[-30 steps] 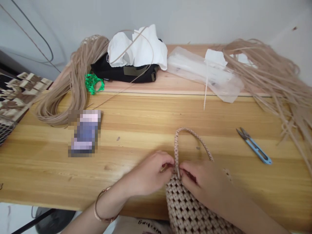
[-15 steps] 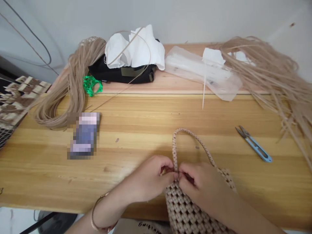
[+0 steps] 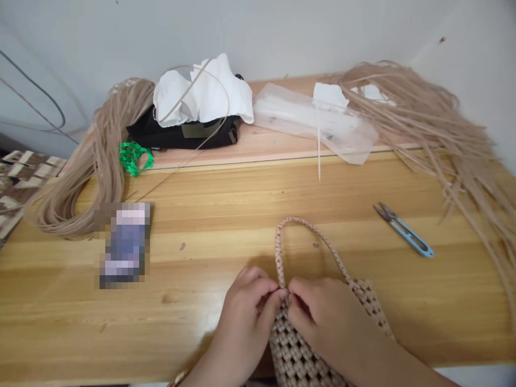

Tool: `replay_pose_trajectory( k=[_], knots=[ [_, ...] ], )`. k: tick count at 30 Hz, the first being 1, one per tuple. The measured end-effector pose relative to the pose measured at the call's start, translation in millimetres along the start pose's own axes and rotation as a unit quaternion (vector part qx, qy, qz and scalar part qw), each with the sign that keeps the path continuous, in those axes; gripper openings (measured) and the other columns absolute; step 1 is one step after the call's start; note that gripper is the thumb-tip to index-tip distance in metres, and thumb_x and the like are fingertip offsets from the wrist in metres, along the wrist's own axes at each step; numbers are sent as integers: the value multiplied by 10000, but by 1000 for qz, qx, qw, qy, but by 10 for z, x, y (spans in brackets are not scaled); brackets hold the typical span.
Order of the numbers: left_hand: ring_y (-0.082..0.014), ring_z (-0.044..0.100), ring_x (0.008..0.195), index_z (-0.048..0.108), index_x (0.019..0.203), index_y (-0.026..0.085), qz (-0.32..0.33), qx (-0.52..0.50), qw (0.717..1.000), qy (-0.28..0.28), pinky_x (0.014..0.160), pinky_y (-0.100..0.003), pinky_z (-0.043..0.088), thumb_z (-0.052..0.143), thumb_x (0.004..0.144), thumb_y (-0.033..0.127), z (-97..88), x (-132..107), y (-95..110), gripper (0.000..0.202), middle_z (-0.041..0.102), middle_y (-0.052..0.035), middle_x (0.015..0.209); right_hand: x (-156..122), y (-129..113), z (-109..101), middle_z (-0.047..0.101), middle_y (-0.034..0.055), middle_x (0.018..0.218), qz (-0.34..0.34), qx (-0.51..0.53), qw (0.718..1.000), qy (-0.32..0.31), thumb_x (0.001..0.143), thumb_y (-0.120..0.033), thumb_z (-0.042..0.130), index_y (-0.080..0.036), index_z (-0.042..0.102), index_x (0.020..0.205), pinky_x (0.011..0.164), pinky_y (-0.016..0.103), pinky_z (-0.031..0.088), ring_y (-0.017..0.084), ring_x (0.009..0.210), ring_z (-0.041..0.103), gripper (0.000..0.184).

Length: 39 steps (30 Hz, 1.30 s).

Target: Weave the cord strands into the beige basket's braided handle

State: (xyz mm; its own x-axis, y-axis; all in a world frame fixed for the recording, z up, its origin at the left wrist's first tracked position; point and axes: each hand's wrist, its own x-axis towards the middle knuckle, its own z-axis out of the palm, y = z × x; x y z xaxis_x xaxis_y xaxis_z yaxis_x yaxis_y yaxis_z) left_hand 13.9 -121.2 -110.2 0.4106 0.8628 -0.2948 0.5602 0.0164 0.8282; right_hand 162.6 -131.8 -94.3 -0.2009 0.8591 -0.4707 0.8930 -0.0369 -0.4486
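A woven beige basket bag (image 3: pixel 294 355) lies at the near edge of the wooden table (image 3: pixel 226 215), its braided handle (image 3: pixel 306 231) arching away from me. My left hand (image 3: pixel 245 317) and my right hand (image 3: pixel 322 320) meet at the bag's rim where the handle's left end joins. Both pinch there with fingers curled, fingertips touching each other. What they pinch is too small to name.
Blue thread snips (image 3: pixel 405 231) lie to the right. Bundles of beige weaving strips lie at the left (image 3: pixel 92 156) and at the right (image 3: pixel 435 129). A black pouch with white tissue (image 3: pixel 197 102), a clear plastic bag (image 3: pixel 314 118), a green ribbon (image 3: pixel 133 156) and a blurred phone (image 3: pixel 123 244) lie behind.
Both hands and the bag have slid slightly toward me and leftward in view as the camera tilted; the fingers have stayed pinched at the handle's base.
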Motion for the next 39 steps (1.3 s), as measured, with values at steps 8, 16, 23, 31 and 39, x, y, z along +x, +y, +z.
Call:
replay_pose_trajectory(
  k=[8,16,23,31,39],
  knots=[
    [-166,506,744,561,716,168,6,52,998,-23,649,-278,380,454,882,182,-97,-15,17,198,527,-33,761,33,8,-18,555,12,535,2,0,1000,-14,764,-218,417,-188,503,600,487,281,148,128,485,398,188],
    [-172,482,816,481,746,178,37,80,994,-62,705,-298,400,367,912,137,-148,14,83,206,500,-31,847,7,21,-44,572,11,558,-61,-17,998,-9,901,-228,311,-201,482,663,479,278,182,162,487,506,295],
    [-243,435,838,493,792,157,72,276,955,-85,742,-426,415,351,849,27,-117,28,161,201,495,-74,864,33,78,-89,626,15,594,-99,-47,994,-5,939,-196,310,-206,483,667,474,284,236,183,509,581,324],
    [-261,479,832,568,893,120,97,393,897,-179,779,-456,450,400,790,13,-117,42,255,225,555,-99,881,76,72,-105,640,42,556,-219,-260,940,-28,754,-38,504,-183,587,701,380,303,142,190,425,573,175],
    [-237,496,773,554,793,132,69,330,930,-144,713,-417,453,360,855,55,-38,8,195,218,558,-91,819,94,116,-118,642,37,572,-214,-254,942,-47,791,-89,509,-184,610,712,382,310,146,191,447,584,159]
  ],
)
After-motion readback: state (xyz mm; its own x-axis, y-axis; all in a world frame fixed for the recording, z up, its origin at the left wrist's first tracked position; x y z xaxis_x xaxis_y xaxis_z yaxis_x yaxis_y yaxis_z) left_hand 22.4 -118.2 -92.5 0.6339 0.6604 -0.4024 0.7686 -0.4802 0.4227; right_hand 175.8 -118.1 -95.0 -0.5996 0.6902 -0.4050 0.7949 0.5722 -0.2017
